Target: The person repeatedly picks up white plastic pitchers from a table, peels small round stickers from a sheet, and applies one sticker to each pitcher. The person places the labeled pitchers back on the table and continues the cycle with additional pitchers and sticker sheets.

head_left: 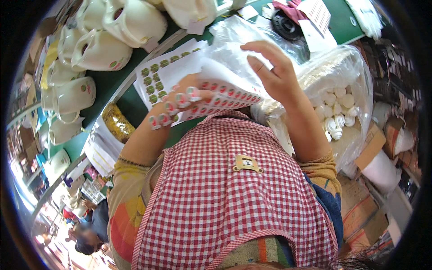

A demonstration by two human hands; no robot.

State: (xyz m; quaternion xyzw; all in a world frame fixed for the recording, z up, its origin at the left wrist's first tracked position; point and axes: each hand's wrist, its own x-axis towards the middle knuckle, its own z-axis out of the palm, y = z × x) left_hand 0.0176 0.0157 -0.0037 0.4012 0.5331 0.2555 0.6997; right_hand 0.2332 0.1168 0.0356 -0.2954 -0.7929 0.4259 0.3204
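Observation:
My left hand [188,88] grips a white sticker sheet [231,95] with rows of small red-and-green labels. Several peeled labels [181,99] cling to its fingers and the back of the hand, and one part of the sheet curls upward. Beneath it on the table lie more sheets with green labels [155,81]. To the right of the sheet, my right hand [275,74] is raised with thumb and index finger apart, and nothing shows between them. Cream plastic jugs [105,51] with a small printed label stand at the left.
A clear plastic bag [360,76] holding round white caps [339,101] stands beside my right forearm. Behind are crumpled plastic film [234,31] and a black round part [286,24] on the green table [344,20]. Cardboard [360,202] lies low right; another person [92,229] is at lower left.

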